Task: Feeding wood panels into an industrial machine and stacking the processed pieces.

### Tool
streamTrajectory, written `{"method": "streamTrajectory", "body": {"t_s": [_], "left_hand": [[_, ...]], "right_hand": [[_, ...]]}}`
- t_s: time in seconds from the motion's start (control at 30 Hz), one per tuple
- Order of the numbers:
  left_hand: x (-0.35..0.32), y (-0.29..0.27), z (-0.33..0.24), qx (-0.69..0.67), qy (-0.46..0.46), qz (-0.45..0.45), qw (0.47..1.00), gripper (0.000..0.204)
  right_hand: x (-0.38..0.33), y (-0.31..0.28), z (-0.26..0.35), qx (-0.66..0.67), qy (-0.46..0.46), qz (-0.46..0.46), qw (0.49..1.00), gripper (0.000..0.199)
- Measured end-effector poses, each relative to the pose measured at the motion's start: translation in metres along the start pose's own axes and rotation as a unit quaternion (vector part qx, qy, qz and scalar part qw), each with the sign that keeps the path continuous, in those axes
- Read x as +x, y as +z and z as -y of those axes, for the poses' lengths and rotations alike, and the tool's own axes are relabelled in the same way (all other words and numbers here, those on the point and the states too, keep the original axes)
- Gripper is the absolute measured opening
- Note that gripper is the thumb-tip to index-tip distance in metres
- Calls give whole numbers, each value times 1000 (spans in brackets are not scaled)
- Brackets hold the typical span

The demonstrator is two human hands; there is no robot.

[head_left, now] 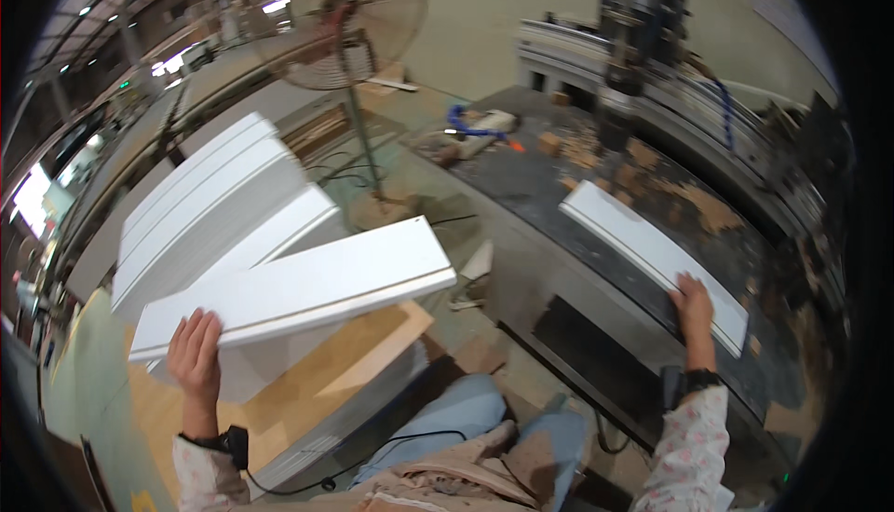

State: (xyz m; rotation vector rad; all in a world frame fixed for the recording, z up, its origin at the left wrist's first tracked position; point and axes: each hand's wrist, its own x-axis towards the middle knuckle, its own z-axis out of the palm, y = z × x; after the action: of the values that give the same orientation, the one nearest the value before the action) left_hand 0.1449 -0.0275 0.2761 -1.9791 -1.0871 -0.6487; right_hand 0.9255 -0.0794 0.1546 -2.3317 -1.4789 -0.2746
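On the left, a long white board (307, 274) with a dark groove along its near edge lies askew on top of other white boards. My left hand (195, 354) is at its near left end, fingers over the edge and closed on it. A narrower white board (643, 246), also grooved, lies on the dark machine table to the right. My right hand (692, 307) grips this one by its near long edge, towards its right end. Its thumb and part of its grip are hidden.
Several stacked white boards (209, 186) stand at the left beside a brown wooden panel (372, 349). A cutting machine spindle (619, 93) rises over the dark table (503, 172), which carries wood scraps (652, 158) and a blue air hose (475, 127). Behind stands a fan (340, 18).
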Motion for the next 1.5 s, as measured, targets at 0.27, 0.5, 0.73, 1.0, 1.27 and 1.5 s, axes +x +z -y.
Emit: {"method": "streamTrajectory", "body": {"t_s": [0.27,0.5,0.73,1.0,1.27,1.5], "left_hand": [[-34,32,53,69,-103,-10,992,31],[-52,51,58,47,-237,203,949,56],[-65,51,70,107,-276,182,938,58],[35,120,-93,-251,-106,-42,961,47],[156,165,-373,-597,155,-50,785,41],[221,166,-505,-565,241,13,789,68]], "right_hand": [[19,35,-31,165,36,-68,983,43],[13,11,-24,-41,11,-32,999,45],[18,0,26,-111,-2,102,989,50],[16,-6,41,-175,22,87,980,52],[-14,-65,100,-46,113,108,987,43],[-10,17,-29,-38,20,-82,996,45]]}}
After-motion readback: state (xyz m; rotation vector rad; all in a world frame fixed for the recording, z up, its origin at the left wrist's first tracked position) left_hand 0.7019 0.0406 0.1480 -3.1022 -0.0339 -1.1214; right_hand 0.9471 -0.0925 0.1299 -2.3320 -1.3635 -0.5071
